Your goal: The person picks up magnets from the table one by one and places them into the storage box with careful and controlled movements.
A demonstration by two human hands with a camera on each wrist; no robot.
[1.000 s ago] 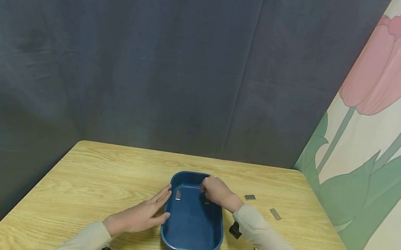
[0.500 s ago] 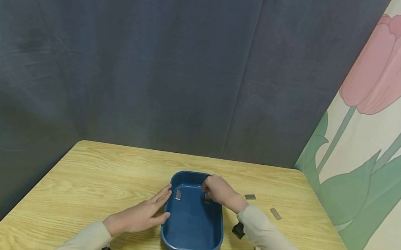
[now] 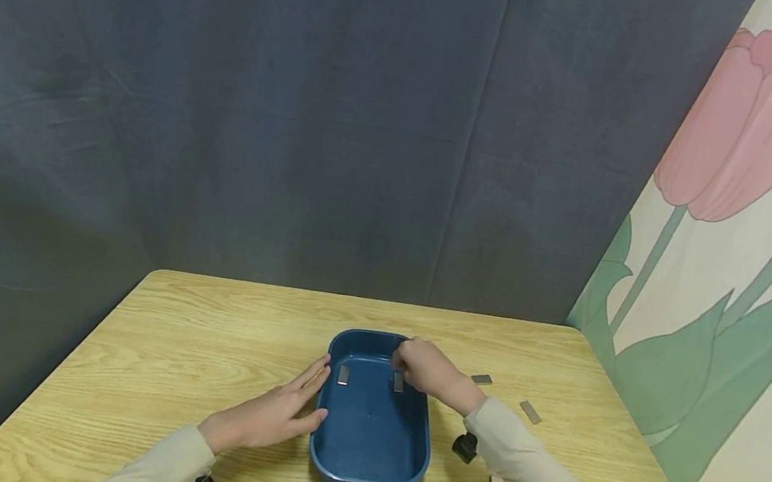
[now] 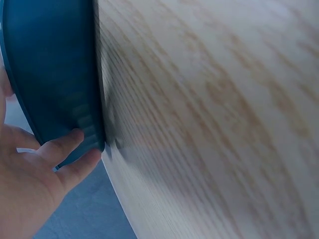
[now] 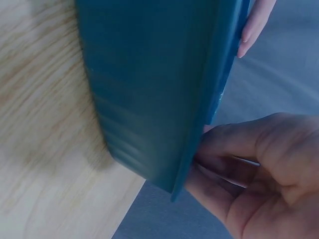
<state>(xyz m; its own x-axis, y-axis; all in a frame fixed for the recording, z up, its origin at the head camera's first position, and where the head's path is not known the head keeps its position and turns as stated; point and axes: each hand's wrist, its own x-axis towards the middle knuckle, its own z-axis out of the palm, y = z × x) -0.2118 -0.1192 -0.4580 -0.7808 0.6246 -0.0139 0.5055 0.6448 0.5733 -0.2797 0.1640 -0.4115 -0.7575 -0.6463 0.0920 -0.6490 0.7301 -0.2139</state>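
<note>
Left hand (image 3: 270, 417) spread against smooth, round-cornered blue tray (image 3: 364, 443) — right hand (image 3: 433, 371) curled at flat rectangular tile (image 3: 399, 384), grip unclear.

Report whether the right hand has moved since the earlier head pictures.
Yes: in the head view, the right hand has shifted slightly rightward against the blue tray, whose position is unchanged.

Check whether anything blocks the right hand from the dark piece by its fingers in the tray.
In the head view, nothing visible stands between the right hand and the nearest dark piece in the blue tray; from the right wrist camera, the tray's wall hides the piece.
</note>
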